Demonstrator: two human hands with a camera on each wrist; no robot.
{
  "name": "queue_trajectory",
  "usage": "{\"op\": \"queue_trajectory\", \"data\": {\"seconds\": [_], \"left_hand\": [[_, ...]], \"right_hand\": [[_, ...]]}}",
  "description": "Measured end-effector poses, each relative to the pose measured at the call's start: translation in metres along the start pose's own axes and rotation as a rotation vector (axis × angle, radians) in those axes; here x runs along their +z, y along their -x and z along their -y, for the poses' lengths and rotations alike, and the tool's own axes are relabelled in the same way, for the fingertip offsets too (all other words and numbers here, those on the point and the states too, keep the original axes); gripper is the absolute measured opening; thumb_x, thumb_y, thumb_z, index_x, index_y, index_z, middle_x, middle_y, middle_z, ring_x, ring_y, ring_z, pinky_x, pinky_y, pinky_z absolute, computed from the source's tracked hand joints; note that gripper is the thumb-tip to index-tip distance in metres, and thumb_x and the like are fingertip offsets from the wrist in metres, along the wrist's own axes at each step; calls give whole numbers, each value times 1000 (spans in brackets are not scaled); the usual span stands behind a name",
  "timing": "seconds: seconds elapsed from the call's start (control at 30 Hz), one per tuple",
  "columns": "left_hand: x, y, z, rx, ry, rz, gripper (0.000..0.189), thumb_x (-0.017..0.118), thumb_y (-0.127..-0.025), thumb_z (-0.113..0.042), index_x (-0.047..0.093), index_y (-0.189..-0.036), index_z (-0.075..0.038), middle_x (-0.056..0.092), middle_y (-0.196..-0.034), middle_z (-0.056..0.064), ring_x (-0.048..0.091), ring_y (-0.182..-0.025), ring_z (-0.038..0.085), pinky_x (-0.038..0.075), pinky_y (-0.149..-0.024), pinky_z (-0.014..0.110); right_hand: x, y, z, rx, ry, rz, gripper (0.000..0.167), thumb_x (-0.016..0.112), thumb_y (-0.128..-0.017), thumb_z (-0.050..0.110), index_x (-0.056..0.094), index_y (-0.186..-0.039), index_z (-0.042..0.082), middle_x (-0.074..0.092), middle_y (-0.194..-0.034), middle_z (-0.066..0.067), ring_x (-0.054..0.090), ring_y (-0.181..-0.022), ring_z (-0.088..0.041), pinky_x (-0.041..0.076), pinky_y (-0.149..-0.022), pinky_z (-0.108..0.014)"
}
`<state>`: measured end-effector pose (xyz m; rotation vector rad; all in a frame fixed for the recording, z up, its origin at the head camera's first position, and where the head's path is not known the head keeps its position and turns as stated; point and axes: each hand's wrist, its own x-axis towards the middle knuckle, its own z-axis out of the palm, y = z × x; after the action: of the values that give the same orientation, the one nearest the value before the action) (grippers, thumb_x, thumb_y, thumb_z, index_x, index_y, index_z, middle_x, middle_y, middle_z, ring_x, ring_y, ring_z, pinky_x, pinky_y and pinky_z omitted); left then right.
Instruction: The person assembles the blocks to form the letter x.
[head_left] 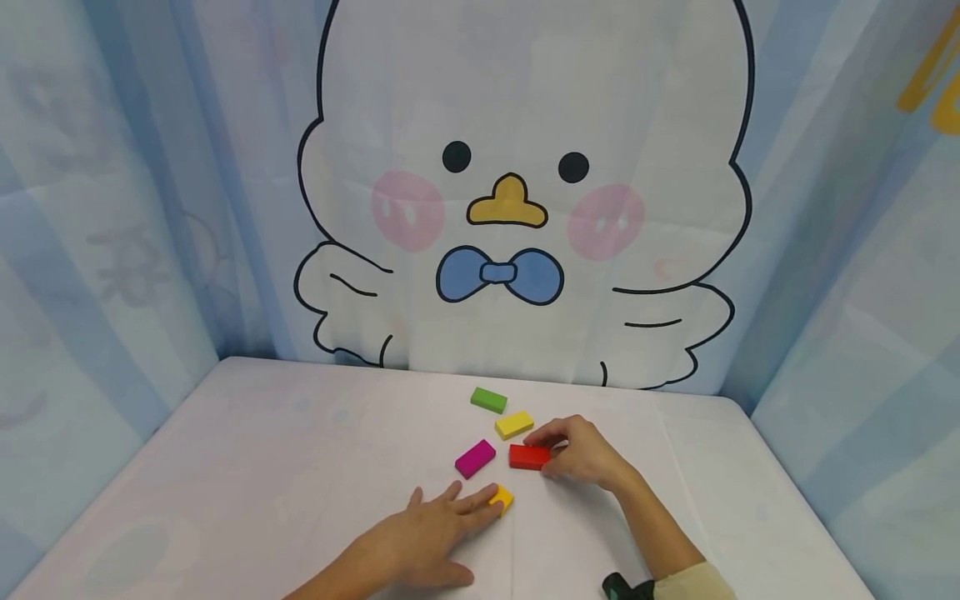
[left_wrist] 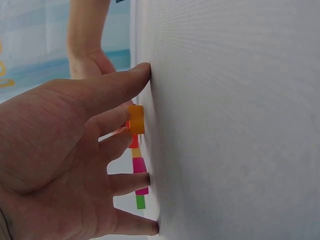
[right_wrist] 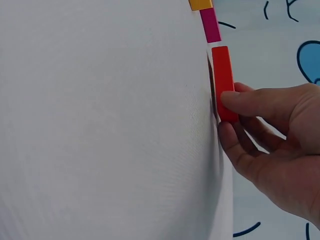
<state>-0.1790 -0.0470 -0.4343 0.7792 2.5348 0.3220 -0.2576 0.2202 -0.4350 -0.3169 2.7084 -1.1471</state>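
Observation:
My right hand (head_left: 588, 454) pinches a red block (head_left: 527, 457) at its right end; the right wrist view shows the thumb on one face and curled fingers behind the red block (right_wrist: 223, 75). My left hand (head_left: 431, 533) is spread low over the table, its longer fingers touching an orange-yellow block (head_left: 504, 499). In the left wrist view, two fingertips meet the side of that orange block (left_wrist: 136, 119). A magenta block (head_left: 476, 459) lies left of the red one. Farther back lie a yellow block (head_left: 514, 426) and a green block (head_left: 489, 400).
The white table (head_left: 247, 467) ends at a back edge against a hanging curtain (head_left: 510, 333) printed with a bird in a blue bow tie. More curtain hangs at both sides. A dark band (head_left: 626, 587) is on my right wrist beside a beige sleeve (head_left: 693, 583).

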Motion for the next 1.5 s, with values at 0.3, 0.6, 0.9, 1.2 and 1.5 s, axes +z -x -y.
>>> {"op": "queue_trajectory", "data": {"seconds": [0.3, 0.6, 0.9, 1.2, 1.5], "left_hand": [[1, -1, 0, 14, -27, -7, 82, 81, -88, -47, 38, -158, -48, 27, -169, -23, 38, -153, 40, 35, -108, 80], [-1, 0, -1, 20, -27, -3, 82, 80, -88, -48, 38, -158, -47, 26, -169, -23, 37, -153, 41, 34, -108, 80], [-2, 2, -1, 29, -30, -11, 82, 79, -89, -47, 37, -159, -47, 25, -170, -22, 36, -154, 41, 33, -109, 80], [-1, 3, -1, 28, -27, -9, 83, 80, -89, -46, 36, -159, -47, 24, -170, -22, 36, -154, 41, 33, -109, 80], [1, 0, -1, 11, -19, -2, 82, 80, -88, -46, 37, -158, -48, 25, -170, -23, 35, -154, 40, 31, -110, 80]], "right_hand": [[-4, 5, 4, -1, -30, 22, 38, 82, -81, -4, 80, -113, 17, 72, -116, -1, 64, -109, -21, 59, -97, -41], [-7, 12, 1, -20, -52, 34, 40, 82, -81, -3, 80, -115, 16, 74, -117, -1, 66, -109, -20, 58, -98, -40], [-10, 22, -1, -22, -54, 19, 40, 82, -80, -4, 80, -113, 19, 74, -114, 0, 67, -107, -20, 59, -95, -39], [-11, 33, -3, -11, -64, 16, 40, 84, -80, -2, 80, -113, 19, 73, -113, 0, 66, -104, -19, 59, -93, -36], [-9, 46, 0, 12, -53, 16, 39, 85, -79, -1, 81, -112, 20, 73, -111, 1, 64, -100, -19, 57, -87, -32]]}}
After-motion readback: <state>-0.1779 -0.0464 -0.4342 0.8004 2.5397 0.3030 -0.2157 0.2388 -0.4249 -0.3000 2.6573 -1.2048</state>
